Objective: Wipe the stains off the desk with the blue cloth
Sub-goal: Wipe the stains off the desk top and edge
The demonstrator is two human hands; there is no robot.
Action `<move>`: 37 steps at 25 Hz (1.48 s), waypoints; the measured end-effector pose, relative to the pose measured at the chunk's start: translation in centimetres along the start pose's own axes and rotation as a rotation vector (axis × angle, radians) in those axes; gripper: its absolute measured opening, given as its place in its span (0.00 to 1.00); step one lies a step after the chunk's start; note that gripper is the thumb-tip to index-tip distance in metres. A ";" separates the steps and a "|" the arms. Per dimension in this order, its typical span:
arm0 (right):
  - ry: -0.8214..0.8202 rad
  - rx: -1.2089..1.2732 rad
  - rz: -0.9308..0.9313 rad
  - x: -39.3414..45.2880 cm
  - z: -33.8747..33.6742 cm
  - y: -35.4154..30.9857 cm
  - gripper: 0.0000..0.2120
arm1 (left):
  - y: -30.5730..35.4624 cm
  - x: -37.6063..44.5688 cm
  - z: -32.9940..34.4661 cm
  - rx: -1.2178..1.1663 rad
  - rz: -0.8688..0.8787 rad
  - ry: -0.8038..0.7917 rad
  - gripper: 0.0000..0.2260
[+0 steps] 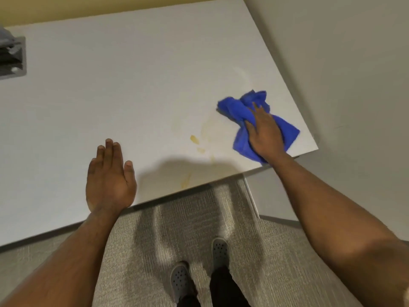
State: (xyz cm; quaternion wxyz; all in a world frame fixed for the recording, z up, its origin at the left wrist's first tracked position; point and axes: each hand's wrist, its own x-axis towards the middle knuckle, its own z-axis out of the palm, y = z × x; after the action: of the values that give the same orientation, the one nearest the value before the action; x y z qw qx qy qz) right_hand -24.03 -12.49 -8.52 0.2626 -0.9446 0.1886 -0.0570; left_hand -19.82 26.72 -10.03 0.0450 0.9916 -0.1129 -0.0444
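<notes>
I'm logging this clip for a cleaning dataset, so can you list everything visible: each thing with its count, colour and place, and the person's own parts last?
desk: one, white, fills the upper left and centre
stains: several, yellowish, on the desk near its front edge, left of the cloth
blue cloth: one, blue, bunched on the desk near its right corner
cable grommet: one, grey, set in the desk at the far left
carpet: grey, below the desk
wall: pale grey, right of the desk
shoes: two, grey, perforated, on the carpet
left hand: one, flat on the desk, fingers extended
right hand: one, pressing on the cloth
</notes>
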 end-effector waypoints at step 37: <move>-0.338 -0.234 -0.670 -7.7 10.2 -15.9 0.23 | -3.9 0.7 0.1 -0.433 -0.014 0.150 0.21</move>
State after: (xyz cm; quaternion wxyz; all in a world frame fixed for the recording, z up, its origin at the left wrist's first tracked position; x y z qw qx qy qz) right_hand -23.83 7.89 -9.07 0.1475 -0.9734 -0.1710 0.0384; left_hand -18.26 30.31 -10.55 0.2645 0.9601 -0.0903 0.0058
